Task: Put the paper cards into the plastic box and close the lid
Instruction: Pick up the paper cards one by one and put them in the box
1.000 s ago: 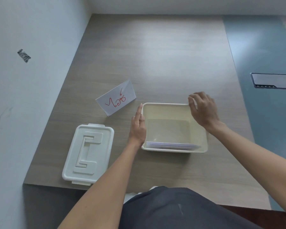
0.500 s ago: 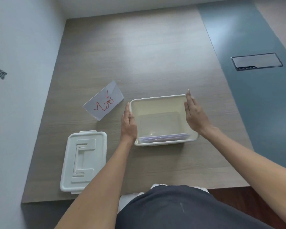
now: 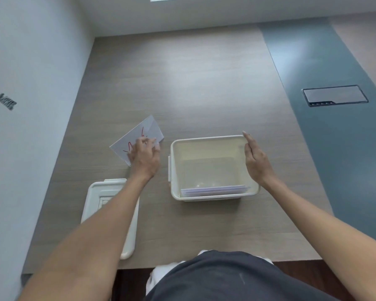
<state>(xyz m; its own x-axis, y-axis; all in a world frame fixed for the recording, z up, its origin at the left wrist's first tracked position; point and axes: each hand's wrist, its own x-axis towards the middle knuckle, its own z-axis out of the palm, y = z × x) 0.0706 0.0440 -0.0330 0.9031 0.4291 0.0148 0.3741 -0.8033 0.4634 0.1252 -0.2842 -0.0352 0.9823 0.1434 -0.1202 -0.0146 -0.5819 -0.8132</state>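
The cream plastic box [image 3: 206, 139] stands uncovered on the wooden table, with a stack of paper cards [image 3: 215, 189] lying against its near wall. My right hand [image 3: 256, 161] is flat and open against the box's right wall. Left of the box, a white paper card with red writing [image 3: 137, 132] lies on the table. My left hand [image 3: 144, 158] covers its near part, fingers on top and thumb at its right edge; the card still lies flat. The white lid [image 3: 111, 187] sits at the near left, partly hidden under my left forearm.
A pale wall [image 3: 30, 83] runs along the table's left side. On the blue-grey strip [image 3: 334, 148] to the right is a dark rectangular panel [image 3: 334, 95]. The table's front edge is just before my body.
My left hand left the box's left wall and moved up-left onto the red-marked card. My right hand stays at the box's right wall. The camera tilted.
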